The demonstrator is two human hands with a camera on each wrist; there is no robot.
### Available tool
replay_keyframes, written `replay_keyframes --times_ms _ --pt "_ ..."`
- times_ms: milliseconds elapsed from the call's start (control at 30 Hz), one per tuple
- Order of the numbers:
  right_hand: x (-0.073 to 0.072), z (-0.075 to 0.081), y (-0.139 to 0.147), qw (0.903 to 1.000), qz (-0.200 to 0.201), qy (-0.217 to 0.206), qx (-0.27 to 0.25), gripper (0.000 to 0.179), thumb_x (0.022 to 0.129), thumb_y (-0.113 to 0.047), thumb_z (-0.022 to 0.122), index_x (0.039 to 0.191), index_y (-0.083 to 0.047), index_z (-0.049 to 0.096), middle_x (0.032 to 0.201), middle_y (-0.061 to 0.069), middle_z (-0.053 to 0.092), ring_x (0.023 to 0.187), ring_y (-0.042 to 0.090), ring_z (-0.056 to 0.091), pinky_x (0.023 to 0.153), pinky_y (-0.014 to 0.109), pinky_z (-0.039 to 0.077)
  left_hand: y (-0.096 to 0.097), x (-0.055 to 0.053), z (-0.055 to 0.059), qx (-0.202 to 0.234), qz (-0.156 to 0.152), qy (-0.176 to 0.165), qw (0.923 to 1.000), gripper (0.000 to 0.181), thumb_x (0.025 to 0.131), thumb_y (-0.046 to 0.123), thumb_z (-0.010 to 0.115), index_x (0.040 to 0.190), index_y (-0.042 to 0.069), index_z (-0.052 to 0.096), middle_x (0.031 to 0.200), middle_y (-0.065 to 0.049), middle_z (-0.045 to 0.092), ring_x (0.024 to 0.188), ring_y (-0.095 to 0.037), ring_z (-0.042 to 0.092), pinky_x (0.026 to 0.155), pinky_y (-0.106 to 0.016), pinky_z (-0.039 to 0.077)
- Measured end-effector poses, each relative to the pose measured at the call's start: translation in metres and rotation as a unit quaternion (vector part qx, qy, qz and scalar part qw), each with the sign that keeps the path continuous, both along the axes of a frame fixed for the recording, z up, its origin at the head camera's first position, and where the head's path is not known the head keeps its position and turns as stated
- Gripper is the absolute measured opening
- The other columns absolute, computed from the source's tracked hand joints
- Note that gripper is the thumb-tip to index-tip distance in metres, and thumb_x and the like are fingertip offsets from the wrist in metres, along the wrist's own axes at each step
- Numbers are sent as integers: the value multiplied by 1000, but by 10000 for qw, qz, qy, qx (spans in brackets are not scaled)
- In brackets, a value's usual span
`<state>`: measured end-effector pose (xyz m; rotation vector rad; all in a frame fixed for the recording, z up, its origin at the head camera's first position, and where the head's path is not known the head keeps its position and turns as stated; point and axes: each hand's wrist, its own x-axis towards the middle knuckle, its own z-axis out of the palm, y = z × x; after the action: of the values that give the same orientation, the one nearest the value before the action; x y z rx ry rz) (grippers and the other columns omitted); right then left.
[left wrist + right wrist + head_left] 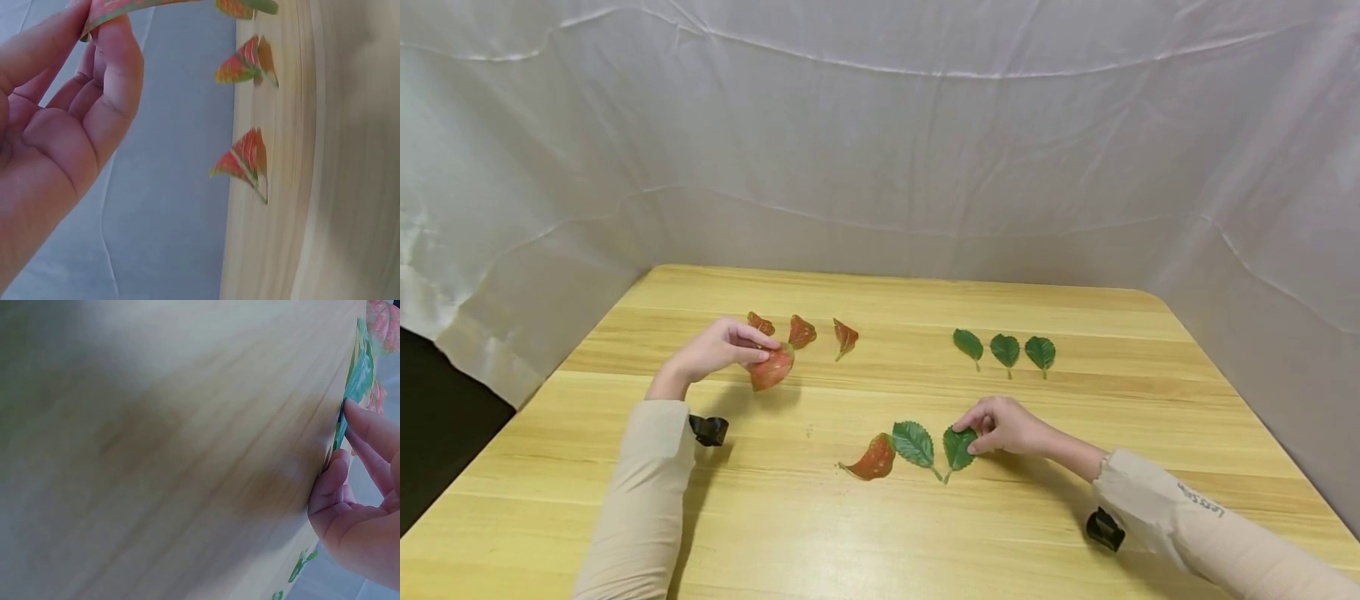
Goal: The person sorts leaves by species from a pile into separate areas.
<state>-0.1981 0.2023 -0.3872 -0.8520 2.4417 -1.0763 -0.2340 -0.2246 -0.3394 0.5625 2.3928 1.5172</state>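
Between thumb and fingers, my left hand [724, 350] pinches a red leaf [772, 370], held above the table; only its edge shows at the top of the left wrist view. Just beyond it, several smaller folded red leaves [802, 332] stand in a row. My right hand [1006, 427] pinches the edge of a green leaf [958, 447] low at the table surface. Left of that leaf lie another green leaf [913, 442] and a curled red leaf [874, 458], side by side.
Farther back on the right of the wooden table [865, 542], three green leaves [1004, 350] lie in a row. A pale cloth curtain [880, 167] hangs behind the table and along its sides. Black straps [708, 430] hang at both wrists.
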Motion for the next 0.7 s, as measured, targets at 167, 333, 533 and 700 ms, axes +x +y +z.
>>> replay_keyframes --times_ms 167,333,533,700 --pt "0 -1 0 10000 20 34 -27 26 69 3 72 95 5 67 77 5 52 58 9 43 51 20 39 -13 0 -2 -8 209 -14 9998 27 84 0 58 107 -14 57 98 -18 63 71 -13 61 66 -32 50" --pt "0 0 0 10000 25 44 -34 26 69 2 72 95 5 67 77 5 52 59 9 43 52 21 40 -24 3 -1 -108 352 -94 9993 28 84 -2 57 107 -17 55 92 -17 64 65 -11 59 64 -31 49" --pt "1 1 0 10000 28 10 -57 26 69 2 72 95 5 66 78 5 52 59 9 43 52 21 40 -34 4 -5 -213 403 -362 9983 27 83 -5 56 106 -19 54 77 -8 64 58 -9 51 58 -29 47" --pt "1 1 0 10000 12 -4 -63 26 69 2 72 95 6 66 79 6 52 59 9 43 53 21 39 -41 5 -8 -270 411 -581 9971 28 83 -5 56 106 -20 54 76 -5 64 58 -8 51 56 -25 46"
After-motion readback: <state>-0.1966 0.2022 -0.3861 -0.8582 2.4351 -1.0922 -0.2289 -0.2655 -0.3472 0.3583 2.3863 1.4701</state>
